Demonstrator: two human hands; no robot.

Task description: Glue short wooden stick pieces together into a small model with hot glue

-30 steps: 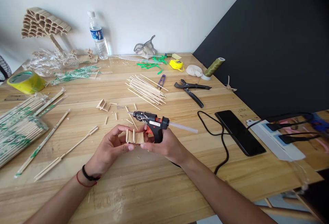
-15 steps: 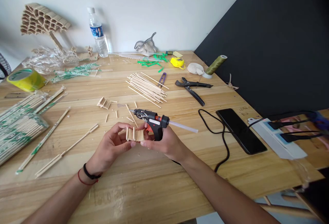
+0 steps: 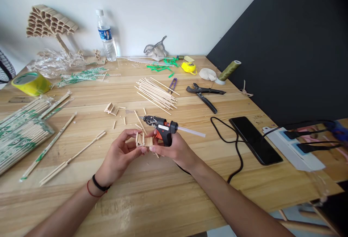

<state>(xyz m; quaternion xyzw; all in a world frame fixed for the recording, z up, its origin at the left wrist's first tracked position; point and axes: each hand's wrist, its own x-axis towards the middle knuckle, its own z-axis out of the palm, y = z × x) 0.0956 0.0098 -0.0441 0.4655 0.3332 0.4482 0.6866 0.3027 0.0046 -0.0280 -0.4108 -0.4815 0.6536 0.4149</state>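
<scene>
Between my two hands is a small piece made of short wooden sticks (image 3: 145, 141) set side by side. My left hand (image 3: 125, 149) pinches its left end with thumb and fingers. In my right hand (image 3: 176, 149) is a black hot glue gun (image 3: 164, 130), its nozzle pointing left and a clear glue stick (image 3: 191, 132) poking out of its back. The right thumb also touches the right end of the stick piece. Just beyond the hands lie a small stick assembly (image 3: 111, 109) and several cut stick bits (image 3: 125, 121).
A pile of thin sticks (image 3: 157, 95) lies ahead, with purple snips (image 3: 173, 84) and black pliers (image 3: 206, 93) to its right. A phone (image 3: 255, 141), a power strip (image 3: 293, 148) and a cable are at right. Wrapped sticks (image 3: 24, 139) and yellow tape (image 3: 31, 84) are at left.
The stick piece has tilted and turned a little in my fingers, showing more of its left end. Both hands keep their hold; the view has shifted slightly.
</scene>
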